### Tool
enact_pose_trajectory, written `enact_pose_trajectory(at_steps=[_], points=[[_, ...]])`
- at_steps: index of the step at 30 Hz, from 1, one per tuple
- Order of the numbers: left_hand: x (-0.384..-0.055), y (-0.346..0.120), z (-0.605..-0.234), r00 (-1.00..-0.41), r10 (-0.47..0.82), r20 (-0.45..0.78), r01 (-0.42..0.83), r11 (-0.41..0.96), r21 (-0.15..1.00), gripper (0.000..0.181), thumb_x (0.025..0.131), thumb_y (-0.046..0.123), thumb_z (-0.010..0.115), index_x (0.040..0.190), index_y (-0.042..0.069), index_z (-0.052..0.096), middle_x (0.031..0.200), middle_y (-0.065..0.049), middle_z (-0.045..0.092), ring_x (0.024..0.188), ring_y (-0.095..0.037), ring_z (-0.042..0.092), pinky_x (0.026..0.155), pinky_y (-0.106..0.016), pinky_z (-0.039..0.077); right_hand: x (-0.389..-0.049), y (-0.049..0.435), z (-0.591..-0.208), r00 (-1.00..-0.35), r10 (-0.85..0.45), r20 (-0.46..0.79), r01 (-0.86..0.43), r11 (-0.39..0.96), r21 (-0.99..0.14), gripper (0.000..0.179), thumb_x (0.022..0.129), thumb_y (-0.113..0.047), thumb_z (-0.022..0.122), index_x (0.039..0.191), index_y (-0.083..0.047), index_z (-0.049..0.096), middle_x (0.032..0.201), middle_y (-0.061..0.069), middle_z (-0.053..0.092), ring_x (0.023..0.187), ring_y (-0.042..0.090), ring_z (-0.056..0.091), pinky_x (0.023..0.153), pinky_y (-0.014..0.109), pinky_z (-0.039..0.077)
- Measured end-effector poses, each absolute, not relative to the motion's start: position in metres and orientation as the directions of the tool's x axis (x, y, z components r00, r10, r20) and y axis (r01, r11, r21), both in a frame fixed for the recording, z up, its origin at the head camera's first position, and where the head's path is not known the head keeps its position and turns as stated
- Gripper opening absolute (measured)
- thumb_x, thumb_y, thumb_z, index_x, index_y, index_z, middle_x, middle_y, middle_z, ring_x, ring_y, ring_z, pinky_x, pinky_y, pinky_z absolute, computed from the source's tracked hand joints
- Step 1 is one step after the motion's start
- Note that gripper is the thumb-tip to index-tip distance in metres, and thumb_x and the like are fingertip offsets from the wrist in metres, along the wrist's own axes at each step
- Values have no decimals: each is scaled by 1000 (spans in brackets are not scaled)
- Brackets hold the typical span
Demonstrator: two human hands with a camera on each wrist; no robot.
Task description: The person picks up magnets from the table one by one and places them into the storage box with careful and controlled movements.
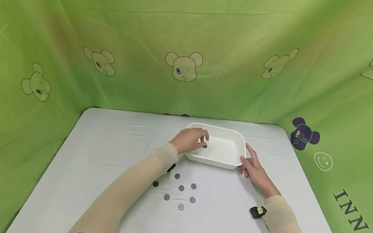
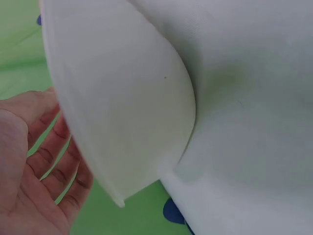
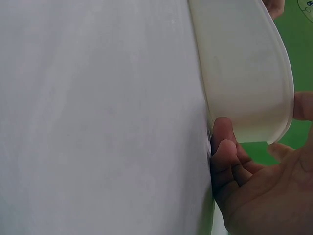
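Observation:
A white, rounded rectangular plastic tray point(image 1: 225, 149) stands toward the back of the table. My left hand point(image 1: 188, 139) reaches over its left end, thumb and index finger spread apart. A small dark coin point(image 1: 205, 146) shows just under the thumb tip, inside the tray's outline. In the left wrist view, the tray's outer wall point(image 2: 122, 98) hides the left fingertips. My right hand point(image 1: 255, 171) grips the tray's right front corner, thumb at the rim and the other fingers against the outside, as the right wrist view also shows.
Several round coins lie spread on the white table in front of the tray, among them a dark coin point(image 1: 155, 184) and a shinier silver coin point(image 1: 181, 207). Green cloth point(image 1: 136, 86) with cartoon bear heads hangs behind the table and at both sides.

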State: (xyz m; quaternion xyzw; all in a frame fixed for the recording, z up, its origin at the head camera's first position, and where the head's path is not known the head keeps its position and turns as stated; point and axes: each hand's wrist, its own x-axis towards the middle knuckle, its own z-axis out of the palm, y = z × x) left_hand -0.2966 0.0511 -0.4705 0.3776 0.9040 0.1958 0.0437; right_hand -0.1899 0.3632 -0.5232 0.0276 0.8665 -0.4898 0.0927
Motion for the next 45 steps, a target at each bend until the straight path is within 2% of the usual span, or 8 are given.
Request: enact_pose_trajectory(at_steps=[14, 21, 33, 45], points=[[-279, 1, -469, -742, 652, 152, 640, 624, 448, 24, 108, 29, 69, 130, 22, 70, 109, 8, 71, 90, -9, 63, 81, -30, 53, -189, 366, -526, -979, -48, -196, 147, 498, -855, 75, 117, -42, 43, 174, -27, -5, 95, 13, 61, 73, 17, 54, 65, 28, 49], [-265, -19, -471, -736, 658, 160, 641, 602, 476, 27, 106, 29, 71, 133, 22, 71, 111, 6, 71, 96, -11, 66, 84, -32, 54, -189, 365, -526, -980, -41, -196, 149, 506, -850, 76, 117, -44, 43, 174, -27, -4, 95, 12, 60, 74, 17, 55, 66, 27, 50], [-241, -42, -483, -711, 674, 202, 677, 577, 457, 28, 104, 23, 74, 131, 20, 73, 112, 5, 72, 101, -14, 67, 86, -33, 55, -190, 364, -526, -981, -40, -188, 140, 519, -843, 75, 117, -43, 42, 174, -25, -4, 95, 13, 61, 75, 17, 55, 66, 27, 50], [-224, -56, -499, -694, 699, 173, 694, 585, 419, 27, 101, 29, 78, 127, 21, 75, 109, 6, 73, 101, -14, 64, 90, -34, 54, -189, 362, -525, -979, -34, -199, 153, 519, -841, 76, 117, -45, 41, 173, -24, -5, 94, 11, 60, 74, 16, 54, 66, 27, 50]])
